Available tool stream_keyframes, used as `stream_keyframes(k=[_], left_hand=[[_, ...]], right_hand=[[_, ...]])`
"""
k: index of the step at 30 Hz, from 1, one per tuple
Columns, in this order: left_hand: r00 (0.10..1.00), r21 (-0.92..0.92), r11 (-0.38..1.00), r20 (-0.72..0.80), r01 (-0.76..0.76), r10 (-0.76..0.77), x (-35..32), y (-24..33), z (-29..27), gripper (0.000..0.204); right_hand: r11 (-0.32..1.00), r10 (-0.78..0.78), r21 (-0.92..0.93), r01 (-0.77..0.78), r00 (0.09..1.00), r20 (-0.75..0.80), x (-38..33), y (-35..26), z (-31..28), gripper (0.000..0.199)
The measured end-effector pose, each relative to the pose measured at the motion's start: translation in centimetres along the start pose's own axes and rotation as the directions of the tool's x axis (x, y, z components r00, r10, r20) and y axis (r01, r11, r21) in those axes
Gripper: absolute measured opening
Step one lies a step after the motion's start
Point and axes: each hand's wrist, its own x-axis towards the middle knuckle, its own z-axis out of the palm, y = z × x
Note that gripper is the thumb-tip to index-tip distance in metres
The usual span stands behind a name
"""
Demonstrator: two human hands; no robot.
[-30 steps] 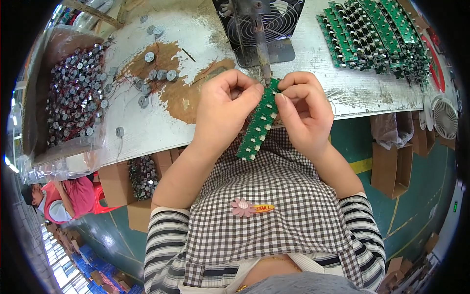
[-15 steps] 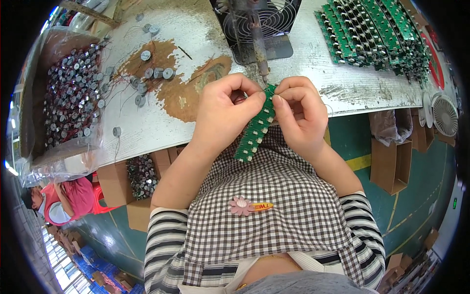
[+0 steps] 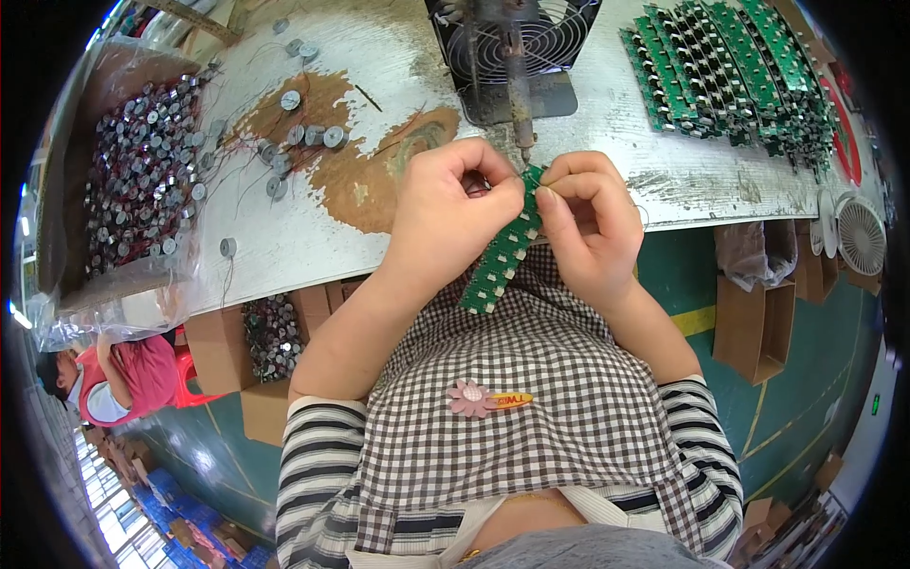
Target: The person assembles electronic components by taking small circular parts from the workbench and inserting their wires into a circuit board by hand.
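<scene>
- Raised slightly toward the table edge since the earlier frames: green circuit strip (image 3: 500, 256), top end now just under the tip of the upright soldering iron (image 3: 517, 90).
- Left hand (image 3: 453, 213): fingers curled tight, pinching the upper left edge of the strip.
- Right hand (image 3: 588, 223): thumb and forefinger clamped on the strip's upper right edge.
- Strip held tilted, lower end hanging free over the checked apron, past the front edge of the worn white table (image 3: 313, 242).
- Fan housing (image 3: 517, 43) directly behind the hands, close; little room forward.
- Loose round metal parts (image 3: 299, 142) scattered left of the hands, well apart.
- Bagged box of the same parts (image 3: 133, 190) at the left table edge.
- Stacked green boards (image 3: 730, 71) at far right, well apart from the right hand.
- Bare tabletop between right hand and boards.
</scene>
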Motion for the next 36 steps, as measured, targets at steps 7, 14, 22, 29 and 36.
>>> stream_keyframes(k=[7, 14, 22, 29, 36], left_hand=[[0.963, 0.194, 0.963, 0.16, 0.185, -0.217, 0.0, 2.1, -1.7, 0.017], [0.702, 0.852, 0.222, 0.213, -0.474, 0.68, -4.3, 0.2, -5.7, 0.035], [0.956, -0.028, 0.963, -0.135, -0.267, 0.261, -8.2, -1.5, -5.7, 0.019], [0.936, -0.475, 0.826, -0.309, -0.304, 0.167, -6.7, 0.0, -5.5, 0.018], [1.0, -0.829, 0.56, -0.006, -0.004, -0.001, -7.7, -0.5, -7.7, 0.014]], right_hand=[[0.998, 0.053, 0.027, -0.053, 0.999, -0.008, -0.5, 0.3, 0.2, 0.009], [0.951, 0.263, 0.18, -0.253, 0.964, -0.032, -0.3, 0.1, -0.7, 0.003], [0.979, 0.098, -0.184, -0.085, 0.993, 0.061, -2.3, -2.0, -0.3, 0.018], [0.866, -0.295, -0.292, 0.405, 0.887, 0.355, 1.3, -6.9, 2.9, 0.023], [0.852, -0.491, -0.023, 0.523, 0.815, 0.309, 1.6, -5.4, 7.3, 0.004]])
